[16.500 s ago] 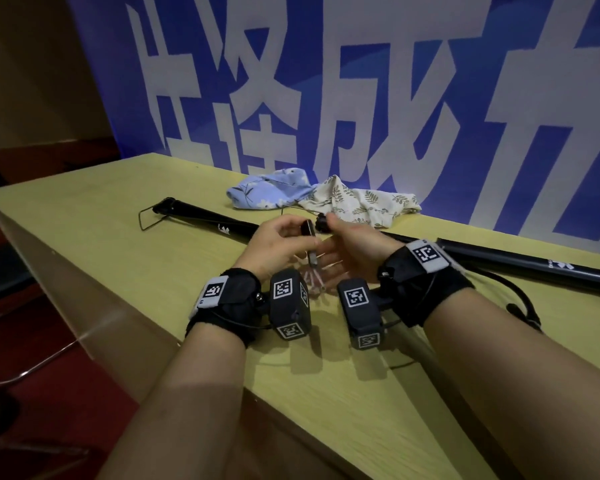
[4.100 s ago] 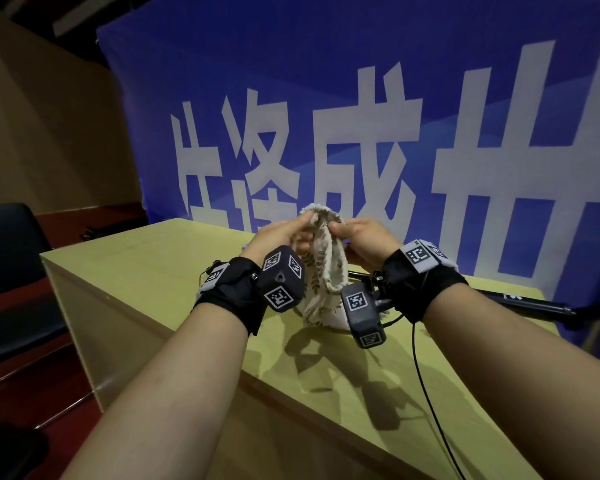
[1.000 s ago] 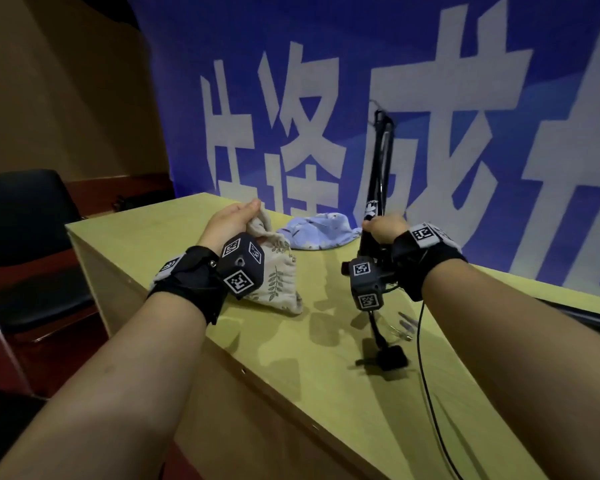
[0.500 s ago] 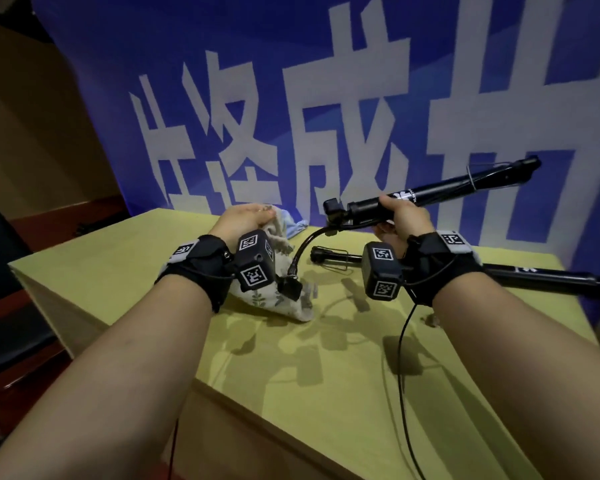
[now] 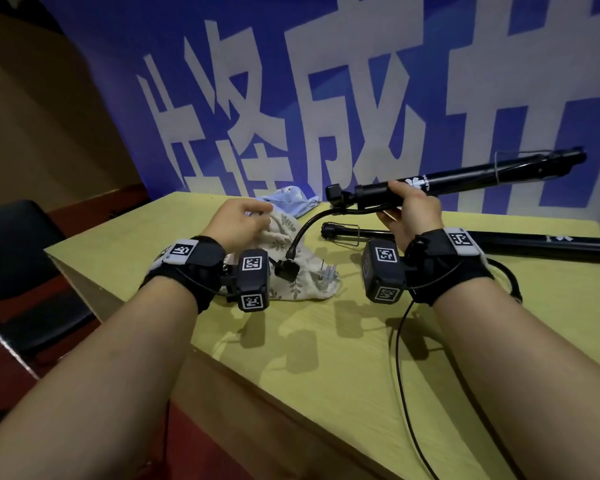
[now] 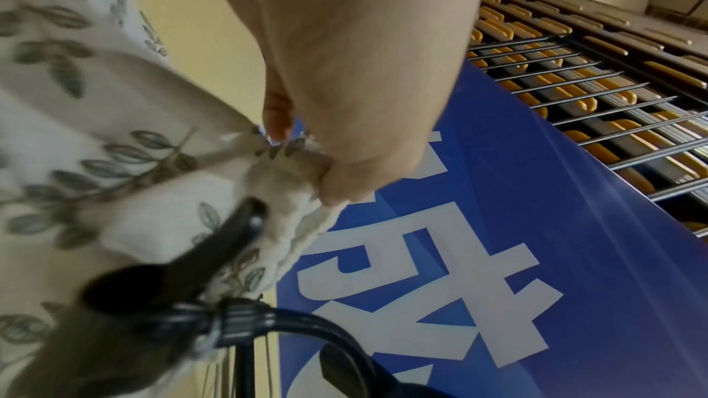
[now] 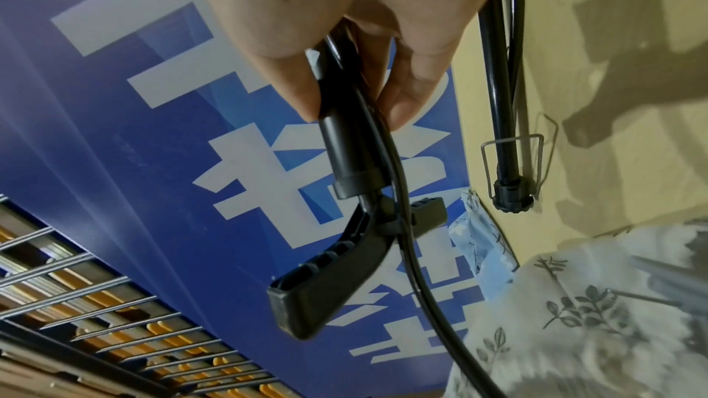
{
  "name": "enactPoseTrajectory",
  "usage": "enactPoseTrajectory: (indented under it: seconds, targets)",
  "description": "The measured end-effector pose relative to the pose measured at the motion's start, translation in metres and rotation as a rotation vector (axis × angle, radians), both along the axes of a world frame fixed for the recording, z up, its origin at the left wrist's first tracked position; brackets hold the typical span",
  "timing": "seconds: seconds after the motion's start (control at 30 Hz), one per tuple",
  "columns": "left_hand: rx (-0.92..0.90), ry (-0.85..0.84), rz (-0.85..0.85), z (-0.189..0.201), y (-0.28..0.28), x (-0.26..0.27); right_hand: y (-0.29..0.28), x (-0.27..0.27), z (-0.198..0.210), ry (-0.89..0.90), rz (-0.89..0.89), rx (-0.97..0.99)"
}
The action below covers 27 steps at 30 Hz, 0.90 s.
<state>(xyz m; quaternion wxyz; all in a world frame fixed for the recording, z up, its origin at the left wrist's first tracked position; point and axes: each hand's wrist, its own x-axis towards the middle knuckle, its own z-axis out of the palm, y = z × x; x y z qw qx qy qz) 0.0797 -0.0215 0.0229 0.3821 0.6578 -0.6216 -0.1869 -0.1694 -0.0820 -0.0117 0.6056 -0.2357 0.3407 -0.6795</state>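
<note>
My left hand [image 5: 243, 220] pinches the gathered mouth of a cream cloth bag [image 5: 291, 271] printed with grey leaves; the bag [image 6: 115, 168] rests on the yellow table [image 5: 326, 358]. My right hand [image 5: 409, 213] grips a black pole [image 5: 482, 173], held nearly level above the table with its far end pointing right. In the right wrist view my fingers [image 7: 306, 80] curl round the pole [image 7: 345, 156], whose foot-like end piece [image 7: 325, 289] sticks out below. A black hose [image 5: 305, 230] hangs from the pole's near end, and its connector [image 5: 286, 270] lies over the bag.
A second black pole [image 5: 482, 239] with a wire clip lies on the table behind my right wrist. A light blue cloth pouch [image 5: 288, 199] sits at the back by the blue banner [image 5: 326, 98]. A thin black cable [image 5: 400, 358] trails over the table's front edge. A dark chair [image 5: 18, 254] stands at left.
One second ago my right hand held the pole upright; it has swung down to nearly level, pointing right. My left hand has kept hold of the leaf-print bag on the table.
</note>
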Motion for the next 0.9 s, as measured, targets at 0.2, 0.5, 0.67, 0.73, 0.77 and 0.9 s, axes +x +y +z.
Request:
enactPoseTrajectory:
  seconds: [0.2,0.5,0.67,0.73,0.77,0.9]
  targets:
    - [-0.038,-0.113,0.032,-0.004,0.006,0.010,-0.003,-0.006,0.002,-0.097,-0.019,-0.032]
    - [0.168,0.134,-0.136,-0.008,0.010,0.018,0.003,-0.009,0.005,-0.159,0.006,-0.001]
    - [0.188,0.295,-0.207,-0.007,0.009,0.022,0.014,-0.004,0.006,-0.261,0.031,0.039]
    - [0.179,0.353,-0.226,-0.007,0.010,0.020,0.016,-0.001,0.006,-0.275,0.056,0.044]
    - [0.183,0.379,-0.240,-0.008,0.010,0.019,0.017,0.001,0.006,-0.281,0.067,0.046]
    - [0.189,0.558,-0.228,-0.010,0.009,0.027,0.019,0.008,0.005,-0.282,0.101,0.046]
